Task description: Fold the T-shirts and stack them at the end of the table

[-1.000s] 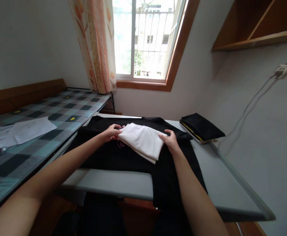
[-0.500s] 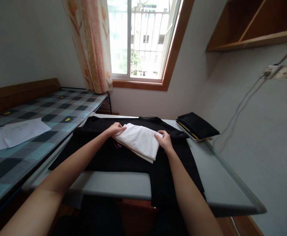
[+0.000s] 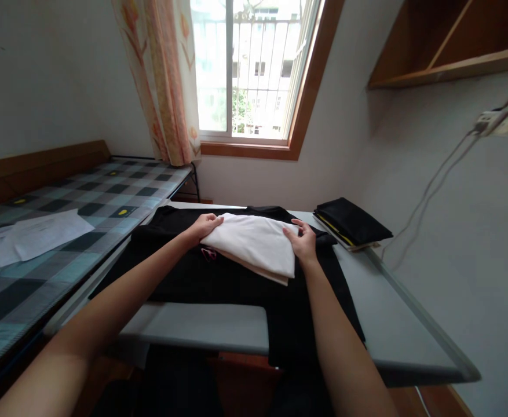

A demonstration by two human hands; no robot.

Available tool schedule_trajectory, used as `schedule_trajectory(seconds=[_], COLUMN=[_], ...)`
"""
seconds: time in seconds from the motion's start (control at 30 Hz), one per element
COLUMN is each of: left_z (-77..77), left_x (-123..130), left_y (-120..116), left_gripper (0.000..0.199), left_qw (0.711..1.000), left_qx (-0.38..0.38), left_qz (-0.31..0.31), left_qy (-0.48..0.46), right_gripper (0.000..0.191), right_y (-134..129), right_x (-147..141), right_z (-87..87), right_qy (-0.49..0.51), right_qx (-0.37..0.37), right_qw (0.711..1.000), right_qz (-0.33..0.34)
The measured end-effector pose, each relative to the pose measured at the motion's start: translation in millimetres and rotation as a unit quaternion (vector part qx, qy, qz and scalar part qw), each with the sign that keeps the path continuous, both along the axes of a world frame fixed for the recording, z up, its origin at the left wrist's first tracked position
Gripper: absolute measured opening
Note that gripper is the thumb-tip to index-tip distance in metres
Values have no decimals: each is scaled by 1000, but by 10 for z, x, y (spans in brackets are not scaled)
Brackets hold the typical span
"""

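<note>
A folded white cloth (image 3: 254,243) is held between both hands, above a black garment (image 3: 219,284) spread over the white table. My left hand (image 3: 205,227) pinches the cloth's left corner, thumb on top. At its upper right edge my right hand (image 3: 301,237) grips the cloth with the thumb in front. The cloth's lower edge shows more than one layer. Part of a pink mark on the black garment shows just below the cloth's left end.
A black folded item (image 3: 353,221) lies on a stack at the table's (image 3: 410,324) back right. To the left stands a bed with a checked mattress (image 3: 119,188), bearing papers (image 3: 45,234). Behind are a curtain (image 3: 171,81) and a window; a shelf (image 3: 445,63) hangs upper right.
My right hand has moved a little right and up, and the white cloth is stretched wider between the hands. My left hand has hardly moved.
</note>
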State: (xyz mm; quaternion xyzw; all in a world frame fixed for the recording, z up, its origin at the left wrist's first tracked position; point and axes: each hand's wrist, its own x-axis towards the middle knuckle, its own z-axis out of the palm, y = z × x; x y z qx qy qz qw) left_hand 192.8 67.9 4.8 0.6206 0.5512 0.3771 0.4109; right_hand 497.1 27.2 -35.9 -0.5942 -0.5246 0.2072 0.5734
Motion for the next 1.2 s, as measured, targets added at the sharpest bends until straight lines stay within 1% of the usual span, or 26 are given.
schedule_trajectory(seconds=[0.07, 0.13, 0.2, 0.27, 0.33, 0.37, 0.4, 0.47, 0.53, 0.6, 0.7, 0.83, 0.93, 1.0, 1.1, 1.2], left_z=[-64, -181, -298, -360, -351, -325, -292, -225, -176, -155, -164, -222, -286, -326, -355, -342], left_x=[-53, -125, -206, -277, -319, -325, -322, -291, -239, -179, -92, 10, 44, 32, -21, -60], left_y=[-133, -220, -250, -227, -170, -134, -95, -12, 79, 176, 321, 463, 502, 495, 450, 389], left_gripper=[44, 43, 38, 33, 29, 30, 31, 35, 36, 35, 37, 37, 31, 27, 28, 30], left_qw=[999, 998, 995, 990, 985, 983, 983, 985, 985, 984, 981, 978, 982, 984, 987, 991], left_qx=[19, 33, 24, 11, 15, 16, 11, -26, -71, -97, -108, -102, -68, -45, -31, -31], left_qz=[18, 44, 49, 26, 5, 6, 12, 38, 59, 68, 72, 84, 97, 105, 109, 100], left_qy=[-29, 8, 79, 138, 172, 180, 183, 168, 144, 133, 146, 160, 150, 136, 111, 85], right_gripper=[68, 67, 58, 51, 43, 39, 36, 37, 37, 35, 34, 41, 44, 40, 33, 29], right_y=[26, 31, 7, -37, -84, -103, -117, -129, -124, -111, -91, -65, -41, -25, -13, -29], right_x=[42, 30, -21, -79, -117, -128, -133, -135, -133, -131, -129, -131, -131, -124, -102, -92], right_z=[-14, -63, -111, -129, -114, -100, -85, -64, -59, -68, -88, -95, -94, -99, -111, -106], right_qy=[40, 28, -35, -117, -182, -205, -221, -233, -231, -214, -181, -153, -155, -165, -174, -176], right_qx=[-15, -66, -113, -135, -149, -159, -173, -198, -199, -186, -176, -193, -226, -238, -230, -216], right_qw=[999, 997, 993, 983, 968, 961, 955, 949, 950, 957, 965, 966, 957, 953, 954, 957], right_qz=[9, 22, 7, -40, -86, -96, -95, -76, -63, -65, -70, -80, -91, -91, -77, -78])
